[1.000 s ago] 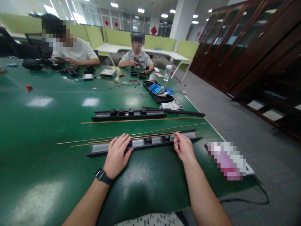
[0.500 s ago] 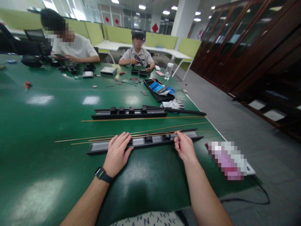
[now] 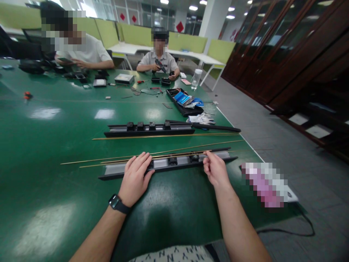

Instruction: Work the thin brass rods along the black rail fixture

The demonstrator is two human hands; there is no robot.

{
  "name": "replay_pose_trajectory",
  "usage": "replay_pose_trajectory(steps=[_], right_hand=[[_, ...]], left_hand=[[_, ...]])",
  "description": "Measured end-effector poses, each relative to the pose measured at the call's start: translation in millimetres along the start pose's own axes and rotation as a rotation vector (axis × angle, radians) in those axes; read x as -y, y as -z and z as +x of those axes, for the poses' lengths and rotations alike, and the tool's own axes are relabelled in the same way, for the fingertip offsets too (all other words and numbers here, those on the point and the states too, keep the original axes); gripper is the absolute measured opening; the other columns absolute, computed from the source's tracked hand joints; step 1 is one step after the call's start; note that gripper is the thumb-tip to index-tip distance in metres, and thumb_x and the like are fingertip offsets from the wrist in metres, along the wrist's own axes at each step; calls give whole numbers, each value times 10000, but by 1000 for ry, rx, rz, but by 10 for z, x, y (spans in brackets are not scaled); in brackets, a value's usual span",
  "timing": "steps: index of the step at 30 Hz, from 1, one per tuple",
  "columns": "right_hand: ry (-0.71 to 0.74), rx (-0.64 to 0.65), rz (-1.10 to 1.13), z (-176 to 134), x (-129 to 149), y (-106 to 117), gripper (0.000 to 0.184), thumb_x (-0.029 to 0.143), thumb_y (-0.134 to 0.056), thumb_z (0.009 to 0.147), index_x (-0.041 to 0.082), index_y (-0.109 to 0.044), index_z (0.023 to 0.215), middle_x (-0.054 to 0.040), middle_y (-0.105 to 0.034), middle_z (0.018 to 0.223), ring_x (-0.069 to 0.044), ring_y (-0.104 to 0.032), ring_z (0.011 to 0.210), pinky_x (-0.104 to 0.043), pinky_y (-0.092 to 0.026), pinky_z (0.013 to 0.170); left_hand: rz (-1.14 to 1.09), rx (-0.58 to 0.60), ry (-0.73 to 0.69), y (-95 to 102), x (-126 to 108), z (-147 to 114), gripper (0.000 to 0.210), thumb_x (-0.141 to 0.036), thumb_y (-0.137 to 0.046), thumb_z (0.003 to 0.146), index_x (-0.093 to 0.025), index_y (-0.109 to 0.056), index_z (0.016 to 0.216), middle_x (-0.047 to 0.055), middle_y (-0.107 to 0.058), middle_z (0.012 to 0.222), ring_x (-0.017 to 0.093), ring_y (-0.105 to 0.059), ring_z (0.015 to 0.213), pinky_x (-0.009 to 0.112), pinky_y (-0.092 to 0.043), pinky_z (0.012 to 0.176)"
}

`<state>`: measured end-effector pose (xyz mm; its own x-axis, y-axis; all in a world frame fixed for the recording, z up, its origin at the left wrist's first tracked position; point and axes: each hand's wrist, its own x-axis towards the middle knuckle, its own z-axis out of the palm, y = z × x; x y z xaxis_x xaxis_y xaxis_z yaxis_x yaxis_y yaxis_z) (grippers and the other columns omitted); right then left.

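My left hand [image 3: 137, 174] lies flat across a long black channel [image 3: 114, 169] with a silvery inside, its fingers stretched over thin brass-coloured rods [image 3: 109, 161]. With finger and thumb pinched, my right hand [image 3: 214, 165] is on the end of one thin rod above the channel's right part. Between the hands, black blocks [image 3: 172, 159] sit in the channel; another is partly hidden by my left fingers. Beyond lies a second black channel [image 3: 120, 134] holding several black blocks, with more thin rods [image 3: 163, 136] in front of it.
A black tray [image 3: 177, 103] of tools, a white glove [image 3: 200, 119] and a black strip [image 3: 220, 128] lie farther back. At right, a pixelated pink-and-white object [image 3: 261, 185] sits near the green table's edge. Two people sit across the table; one holds a dark power tool [image 3: 160, 65].
The view has shifted slightly. Both hands keep nearly the same place on the channel and the rods.
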<state>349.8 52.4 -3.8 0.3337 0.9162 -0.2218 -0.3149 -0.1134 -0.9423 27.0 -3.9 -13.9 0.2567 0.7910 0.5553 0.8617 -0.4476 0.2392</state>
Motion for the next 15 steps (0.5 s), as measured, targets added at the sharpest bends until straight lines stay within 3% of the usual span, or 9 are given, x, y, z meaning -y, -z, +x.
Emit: replay_pose_trajectory(steps=[15], right_hand=[[2, -9, -7, 2, -3, 1, 335, 433, -808, 732, 160, -655, 854, 28, -604, 536, -49, -391, 282, -149, -203, 239]], left_hand=[[24, 12, 1, 8, -19, 7, 462, -314, -542, 981, -219, -507, 1432, 111, -577, 1461, 272, -511, 1385, 496, -339, 1168]])
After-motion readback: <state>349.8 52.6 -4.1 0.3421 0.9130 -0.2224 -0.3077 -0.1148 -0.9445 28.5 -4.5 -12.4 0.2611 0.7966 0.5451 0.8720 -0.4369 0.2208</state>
